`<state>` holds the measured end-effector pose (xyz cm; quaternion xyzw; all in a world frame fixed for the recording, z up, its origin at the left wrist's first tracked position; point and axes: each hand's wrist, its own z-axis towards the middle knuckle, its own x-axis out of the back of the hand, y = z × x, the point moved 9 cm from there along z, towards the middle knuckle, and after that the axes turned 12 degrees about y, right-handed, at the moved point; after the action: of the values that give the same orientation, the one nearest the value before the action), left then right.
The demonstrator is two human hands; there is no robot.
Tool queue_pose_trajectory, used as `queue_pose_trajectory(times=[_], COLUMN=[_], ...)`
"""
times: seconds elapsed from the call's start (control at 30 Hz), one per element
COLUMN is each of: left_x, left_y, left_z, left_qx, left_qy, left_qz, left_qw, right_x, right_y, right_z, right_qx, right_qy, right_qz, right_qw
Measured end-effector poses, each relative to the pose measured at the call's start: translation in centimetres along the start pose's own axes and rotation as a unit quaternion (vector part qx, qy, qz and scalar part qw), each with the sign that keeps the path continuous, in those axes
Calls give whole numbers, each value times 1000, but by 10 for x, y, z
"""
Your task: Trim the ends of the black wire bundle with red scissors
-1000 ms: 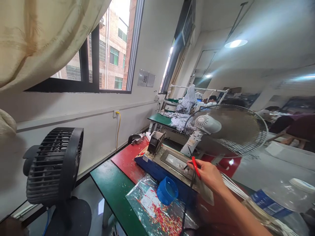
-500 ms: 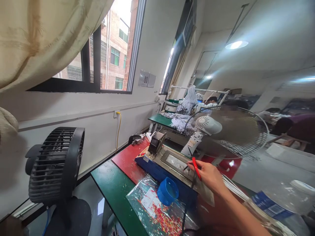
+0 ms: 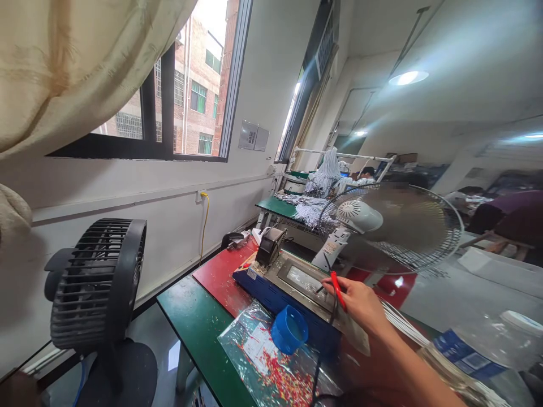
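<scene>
My right hand reaches in from the lower right, its fingers closed in a pinch around a slim red-and-black piece. A thin dark end of that piece points up; another dark tip shows left of my fingers. I cannot make out its exact kind. The hand hovers over a blue box with a metal top, beside its rectangular recess with a silvery surface. A dark cord runs below the hand. My left hand is not in view.
A blue plastic cup stands on a clear bag strewn with red and yellow scraps. A white fan is behind the box, a black fan at left. A large clear bottle stands at right. Other people sit farther back.
</scene>
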<state>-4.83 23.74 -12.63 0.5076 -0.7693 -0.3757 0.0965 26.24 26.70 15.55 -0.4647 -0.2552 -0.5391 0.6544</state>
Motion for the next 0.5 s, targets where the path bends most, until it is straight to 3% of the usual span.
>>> queue_pose_trajectory(times=[0.2,0.5], left_x=[27,85], left_y=[-14,-39], left_z=[-6,-24], left_qx=[5,17], left_qy=[3,7], left_qz=[0,3], left_qw=[1000,1000], right_x=[-2,0], right_y=[2,3], right_z=[1,1], right_qx=[3,-1], right_qy=[3,3], right_qz=[1,0], right_qw=[1000,1000])
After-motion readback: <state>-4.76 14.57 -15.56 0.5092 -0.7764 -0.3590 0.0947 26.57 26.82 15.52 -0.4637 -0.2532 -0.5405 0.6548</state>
